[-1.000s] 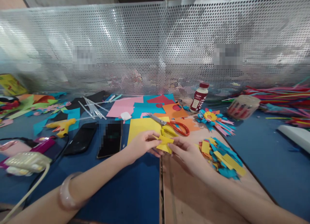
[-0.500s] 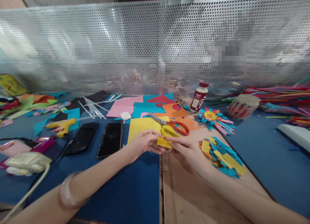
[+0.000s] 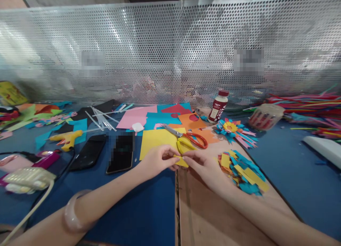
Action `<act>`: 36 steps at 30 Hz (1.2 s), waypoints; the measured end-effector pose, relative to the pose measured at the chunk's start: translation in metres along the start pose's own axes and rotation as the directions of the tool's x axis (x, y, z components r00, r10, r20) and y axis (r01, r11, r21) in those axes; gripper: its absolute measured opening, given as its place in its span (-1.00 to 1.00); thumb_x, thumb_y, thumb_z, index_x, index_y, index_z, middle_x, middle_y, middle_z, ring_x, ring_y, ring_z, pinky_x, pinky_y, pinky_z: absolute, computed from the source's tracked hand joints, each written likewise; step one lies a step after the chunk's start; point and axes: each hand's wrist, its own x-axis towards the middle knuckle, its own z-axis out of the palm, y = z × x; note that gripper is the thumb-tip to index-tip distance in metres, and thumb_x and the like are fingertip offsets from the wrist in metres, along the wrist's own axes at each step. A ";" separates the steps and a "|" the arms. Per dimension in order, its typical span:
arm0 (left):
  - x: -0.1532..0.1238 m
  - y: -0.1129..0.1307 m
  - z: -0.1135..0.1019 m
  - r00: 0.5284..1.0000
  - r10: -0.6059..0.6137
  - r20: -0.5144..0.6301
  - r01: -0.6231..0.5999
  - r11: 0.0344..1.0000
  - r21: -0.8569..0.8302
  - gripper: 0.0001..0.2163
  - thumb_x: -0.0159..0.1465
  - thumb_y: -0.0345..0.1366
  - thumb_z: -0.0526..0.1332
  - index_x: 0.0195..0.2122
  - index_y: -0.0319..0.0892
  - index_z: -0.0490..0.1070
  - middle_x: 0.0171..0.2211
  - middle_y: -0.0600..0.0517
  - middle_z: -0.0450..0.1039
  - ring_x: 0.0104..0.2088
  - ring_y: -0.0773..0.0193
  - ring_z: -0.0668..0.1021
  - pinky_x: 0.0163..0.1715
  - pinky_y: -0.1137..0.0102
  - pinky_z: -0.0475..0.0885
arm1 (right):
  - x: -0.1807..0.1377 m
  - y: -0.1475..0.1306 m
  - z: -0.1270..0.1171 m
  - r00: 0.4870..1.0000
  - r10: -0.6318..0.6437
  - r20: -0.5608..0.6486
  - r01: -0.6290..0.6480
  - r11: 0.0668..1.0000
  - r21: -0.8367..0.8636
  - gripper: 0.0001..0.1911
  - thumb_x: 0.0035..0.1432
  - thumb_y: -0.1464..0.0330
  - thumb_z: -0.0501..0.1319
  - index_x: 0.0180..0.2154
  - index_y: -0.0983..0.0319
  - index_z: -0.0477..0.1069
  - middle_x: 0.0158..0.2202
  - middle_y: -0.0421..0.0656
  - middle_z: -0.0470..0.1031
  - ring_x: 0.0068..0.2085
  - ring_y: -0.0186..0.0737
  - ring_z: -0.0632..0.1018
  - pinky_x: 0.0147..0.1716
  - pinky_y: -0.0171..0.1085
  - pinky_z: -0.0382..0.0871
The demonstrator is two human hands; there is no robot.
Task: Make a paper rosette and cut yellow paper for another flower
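Observation:
A small piece of yellow paper [image 3: 182,162] is pinched between my two hands at the middle of the table. My left hand [image 3: 161,161] grips its left side with thumb and fingers. On the other side my right hand [image 3: 203,165] holds the paper's right part, thumb toward me. Just beyond my fingertips lie scissors [image 3: 198,141] with one red-orange and one yellow handle, blades partly apart. They rest over a large yellow sheet [image 3: 151,139]. Right of my right hand is a pile of yellow and blue paper strips [image 3: 246,173].
Two phones [image 3: 89,152] and a yellow glue gun [image 3: 68,137] lie left. Behind are coloured sheets [image 3: 162,120], glue sticks [image 3: 102,118], a bottle [image 3: 218,105], a paper flower [image 3: 229,128] and a clear tub [image 3: 266,117]. A perforated metal screen [image 3: 160,43] bounds the back.
My fingers have shifted on the yellow paper; my left thumb now presses its near side and the paper has turned in my grip. The scissors stay in place.

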 end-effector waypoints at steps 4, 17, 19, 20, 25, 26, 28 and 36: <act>0.000 -0.002 -0.001 1.000 0.011 0.002 -0.011 1.000 0.025 -0.74 0.16 -0.21 0.25 -0.23 -0.29 0.38 -0.41 -0.03 0.51 -0.41 0.24 0.61 -0.31 0.30 0.53 | 0.001 -0.002 0.001 0.999 -0.037 0.002 0.037 0.994 -0.101 -0.74 0.12 0.19 0.15 -0.31 0.22 0.49 -0.40 -0.16 0.53 -0.39 -0.23 0.50 -0.47 -0.32 0.34; -0.005 0.000 0.001 0.996 0.086 0.014 -0.087 0.975 0.205 -0.85 0.18 -0.31 0.19 -0.26 -0.27 0.43 -0.35 -0.04 0.52 -0.39 0.26 0.58 -0.30 0.34 0.51 | 0.001 -0.004 0.000 0.983 -0.152 0.099 0.169 0.966 -0.198 -0.81 0.13 0.24 0.16 -0.39 0.21 0.44 -0.42 -0.21 0.50 -0.38 -0.27 0.47 -0.39 -0.32 0.33; -0.007 0.001 0.003 0.995 0.096 0.014 -0.096 0.966 0.241 -0.88 0.19 -0.33 0.18 -0.30 -0.26 0.43 -0.39 -0.02 0.50 -0.41 0.27 0.57 -0.32 0.35 0.50 | 0.000 -0.005 0.000 0.981 -0.144 0.127 0.170 0.961 -0.220 -0.82 0.13 0.25 0.16 -0.41 0.20 0.42 -0.45 -0.22 0.49 -0.41 -0.28 0.45 -0.43 -0.32 0.31; -0.008 0.002 0.004 0.996 0.087 0.012 -0.088 0.965 0.246 -0.88 0.18 -0.33 0.18 -0.31 -0.26 0.42 -0.40 -0.01 0.50 -0.41 0.27 0.57 -0.33 0.35 0.50 | -0.001 -0.005 0.000 0.981 -0.143 0.130 0.170 0.957 -0.235 -0.83 0.13 0.26 0.16 -0.42 0.21 0.41 -0.47 -0.23 0.48 -0.43 -0.29 0.44 -0.44 -0.33 0.29; -0.007 0.002 0.005 1.000 0.005 0.031 -0.011 0.983 0.184 -0.87 0.16 -0.28 0.20 -0.35 -0.26 0.39 -0.43 0.01 0.47 -0.42 0.24 0.59 -0.36 0.34 0.51 | -0.003 -0.005 -0.001 0.979 -0.166 0.118 0.193 0.939 -0.285 -0.86 0.12 0.36 0.14 -0.46 0.21 0.38 -0.51 -0.24 0.44 -0.46 -0.30 0.41 -0.47 -0.33 0.25; -0.006 0.002 0.004 0.999 -0.011 0.035 0.005 0.985 0.172 -0.87 0.16 -0.28 0.20 -0.36 -0.26 0.38 -0.45 0.01 0.46 -0.43 0.23 0.59 -0.37 0.35 0.51 | -0.004 -0.006 -0.001 0.978 -0.168 0.123 0.196 0.940 -0.280 -0.86 0.12 0.37 0.13 -0.47 0.21 0.37 -0.50 -0.24 0.44 -0.45 -0.30 0.41 -0.46 -0.33 0.25; -0.006 0.002 0.004 0.999 -0.027 0.026 0.022 0.984 0.177 -0.86 0.17 -0.27 0.20 -0.39 -0.25 0.36 -0.48 0.02 0.44 -0.45 0.23 0.59 -0.43 0.37 0.49 | -0.003 -0.007 -0.001 0.978 -0.160 0.131 0.190 0.943 -0.273 -0.86 0.12 0.37 0.13 -0.48 0.21 0.35 -0.50 -0.24 0.43 -0.45 -0.30 0.40 -0.45 -0.33 0.25; -0.008 0.005 0.000 0.993 0.117 -0.018 -0.099 0.908 0.408 -0.87 0.20 -0.29 0.17 -0.38 -0.22 0.44 -0.46 0.01 0.51 -0.43 0.26 0.57 -0.39 0.42 0.44 | 0.000 -0.006 -0.002 0.983 -0.045 0.179 0.086 0.970 -0.226 -0.84 0.12 0.31 0.15 -0.47 0.22 0.33 -0.64 -0.33 0.25 -0.59 -0.38 0.28 -0.59 -0.37 0.11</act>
